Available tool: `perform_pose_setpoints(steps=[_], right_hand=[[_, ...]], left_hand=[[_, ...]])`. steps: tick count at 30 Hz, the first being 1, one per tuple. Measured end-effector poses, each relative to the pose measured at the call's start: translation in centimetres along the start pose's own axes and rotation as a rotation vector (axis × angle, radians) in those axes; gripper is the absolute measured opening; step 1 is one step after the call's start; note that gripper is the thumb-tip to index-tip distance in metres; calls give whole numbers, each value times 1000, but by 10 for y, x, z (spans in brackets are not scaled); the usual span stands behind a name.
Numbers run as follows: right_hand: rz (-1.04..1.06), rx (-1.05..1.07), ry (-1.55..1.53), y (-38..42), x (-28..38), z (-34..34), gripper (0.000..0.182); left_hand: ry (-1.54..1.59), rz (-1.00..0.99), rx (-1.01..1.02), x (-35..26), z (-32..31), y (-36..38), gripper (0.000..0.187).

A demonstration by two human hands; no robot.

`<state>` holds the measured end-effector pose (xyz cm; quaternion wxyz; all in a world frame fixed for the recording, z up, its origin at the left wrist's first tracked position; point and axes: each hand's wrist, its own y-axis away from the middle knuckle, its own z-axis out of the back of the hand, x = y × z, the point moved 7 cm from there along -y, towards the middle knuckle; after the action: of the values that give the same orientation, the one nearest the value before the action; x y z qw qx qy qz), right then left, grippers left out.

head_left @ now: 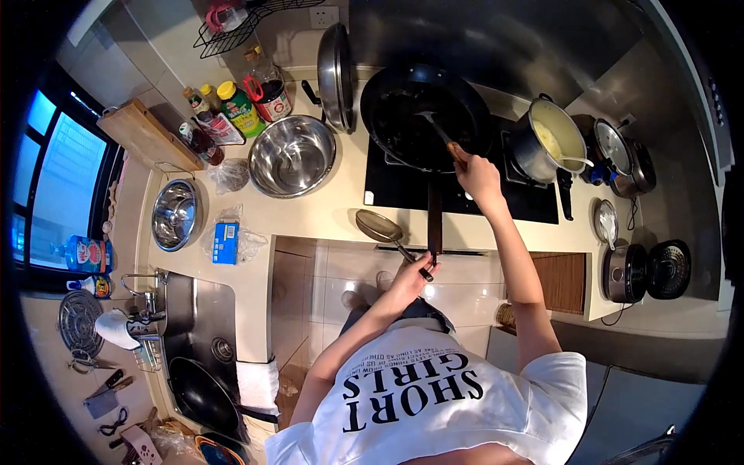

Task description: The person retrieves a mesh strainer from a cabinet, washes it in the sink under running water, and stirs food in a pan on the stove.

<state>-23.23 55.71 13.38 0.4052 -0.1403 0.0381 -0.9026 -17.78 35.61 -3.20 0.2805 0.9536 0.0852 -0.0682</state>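
Note:
My right hand [478, 180] is closed around the wooden handle of a spatula [435, 126], whose metal blade rests in the large black wok [391, 105] on the cooktop. The handle of a round mesh strainer [380, 225] lies in my left hand [413, 280], fingers curled at it. The strainer's bowl hangs by the counter's front edge. My left fingertips are right at the end of the wok's long handle [435, 213], which points toward me. The inside of the wok looks dark and shiny.
A pot [525, 147] with pale yellow food and a ladle stands right of the wok. On the left are a large steel bowl [291, 157], a smaller bowl [175, 215], sauce bottles [240, 111] and a blue box [225, 242]. A second wok [203, 395] lies at the sink.

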Motion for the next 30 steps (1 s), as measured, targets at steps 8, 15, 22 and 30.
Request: perform_pose_setpoints(steps=[8, 15, 22, 30], right_hand=[[2, 88, 19, 33, 3, 9, 26], [-14, 106, -30, 49, 14, 34, 22], [11, 164, -4, 58, 15, 56, 22], [-119, 238, -439, 49, -30, 71, 29]], left_hand=[[-10, 23, 22, 4, 0, 5, 12], [15, 55, 31, 7, -1, 8, 8], [-39, 62, 78, 5, -7, 13, 21], [-4, 67, 51, 4, -6, 13, 20]])
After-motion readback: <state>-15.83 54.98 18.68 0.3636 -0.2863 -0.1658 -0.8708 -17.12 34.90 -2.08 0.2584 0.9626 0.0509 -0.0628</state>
